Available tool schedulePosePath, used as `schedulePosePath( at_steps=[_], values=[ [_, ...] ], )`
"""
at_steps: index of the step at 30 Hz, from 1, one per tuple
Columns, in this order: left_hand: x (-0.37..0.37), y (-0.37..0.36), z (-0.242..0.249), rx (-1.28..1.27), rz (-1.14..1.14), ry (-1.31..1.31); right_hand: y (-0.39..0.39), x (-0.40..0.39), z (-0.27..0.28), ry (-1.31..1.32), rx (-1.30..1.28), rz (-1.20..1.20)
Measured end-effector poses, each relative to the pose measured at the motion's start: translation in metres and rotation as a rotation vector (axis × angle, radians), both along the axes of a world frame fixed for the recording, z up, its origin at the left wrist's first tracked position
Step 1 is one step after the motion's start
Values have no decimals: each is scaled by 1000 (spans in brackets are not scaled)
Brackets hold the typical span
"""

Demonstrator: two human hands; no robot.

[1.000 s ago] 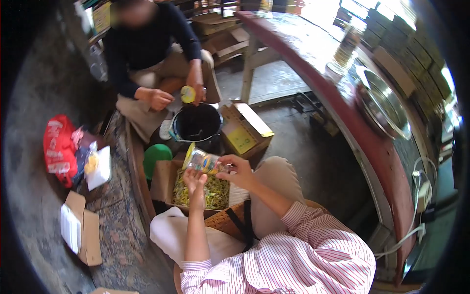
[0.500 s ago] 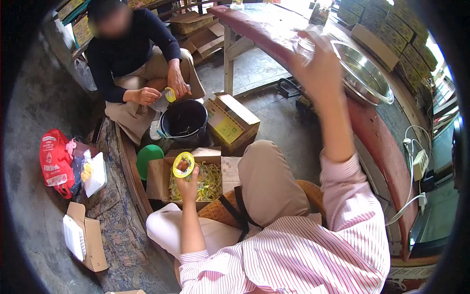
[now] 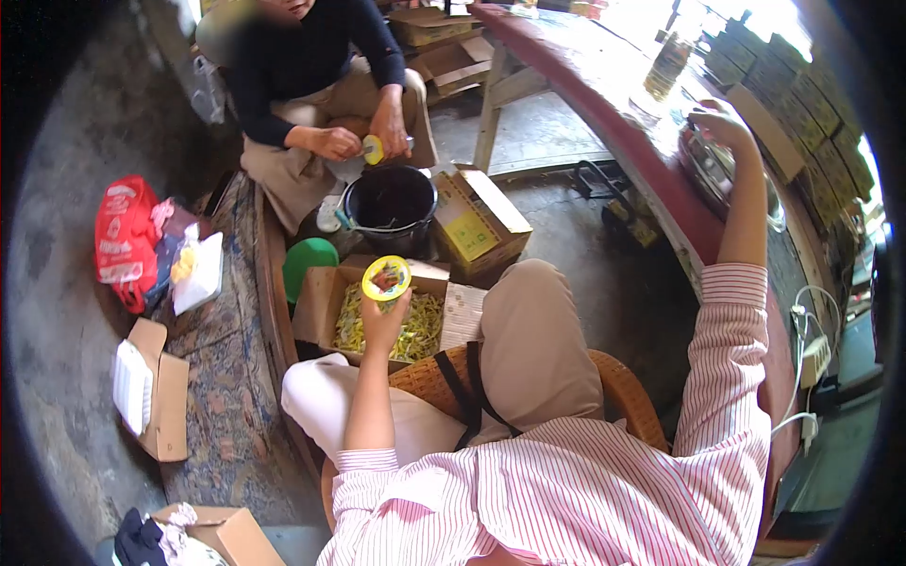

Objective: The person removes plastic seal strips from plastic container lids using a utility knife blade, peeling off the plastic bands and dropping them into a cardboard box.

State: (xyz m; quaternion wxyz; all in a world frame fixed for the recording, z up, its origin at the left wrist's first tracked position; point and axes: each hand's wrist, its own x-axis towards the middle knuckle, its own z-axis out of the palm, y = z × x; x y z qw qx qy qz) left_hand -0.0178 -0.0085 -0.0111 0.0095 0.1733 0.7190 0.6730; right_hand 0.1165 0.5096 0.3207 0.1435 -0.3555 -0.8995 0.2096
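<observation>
My left hand (image 3: 385,325) is closed around a small clear plastic cup with a yellow rim (image 3: 387,279), which has reddish-brown pieces inside. The cup is held up over a cardboard box (image 3: 316,307) full of yellow packets or strips (image 3: 415,330); I cannot make out which. My right arm stretches out to the table, where my right hand (image 3: 725,124) hovers over a shiny metal basin (image 3: 708,174). Its fingers are apart and bent downward, and I see nothing held in them. Left of that hand, a clear jar with yellowish contents (image 3: 668,66) stands on the table.
Opposite me a seated person (image 3: 321,85) handles a yellow-rimmed cup (image 3: 373,149) above a black bucket (image 3: 389,209). A carton (image 3: 481,222) and a green balloon-like object (image 3: 310,264) are beside it. A red bag (image 3: 127,241) lies left; white cables (image 3: 802,349) hang right.
My right hand has moved outward and down to the basin. My left hand still holds the cup over the box. The view has shifted, and another open box shows at the lower left.
</observation>
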Motion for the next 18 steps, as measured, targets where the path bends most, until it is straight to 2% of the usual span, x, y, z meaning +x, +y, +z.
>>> schedulePosePath(
  at_steps=[3, 5, 7, 8, 10, 12, 13, 14, 15, 16, 17, 18],
  values=[
    [-3, -3, 0, -7, 45, 58, -4, 10, 6, 69, -20, -50],
    [-2, -8, 11, -19, 29, 51, 26, 20, 4, 313, 48, 17],
    [-9, -13, 7, -2, -10, 79, -2, 18, 10, 526, 275, 30],
    [-12, -14, 8, 26, 4, 93, -52, 10, 16, 574, 444, -50],
    [-13, -13, 15, 79, 22, 122, -94, -17, -6, 746, 481, 140],
    [-17, -11, 20, 62, 39, 181, -166, -53, -46, 902, 59, 198],
    [-17, -11, 24, 47, 52, 208, -185, -70, -72, 716, -14, 238],
    [-19, -9, 27, 33, 67, 238, -227, -82, -90, 715, -202, 365],
    [-19, -8, 25, 112, 54, 207, -234, -108, -134, 858, -685, 355],
    [-19, -9, 23, 99, 43, 191, -239, -124, -170, 862, -1066, 611],
    [-21, -11, 21, 43, 34, 218, -264, -136, -193, 824, -1192, 525],
    [-22, -14, 19, -18, 22, 239, -283, -144, -215, 849, -1505, 518]
  ],
)
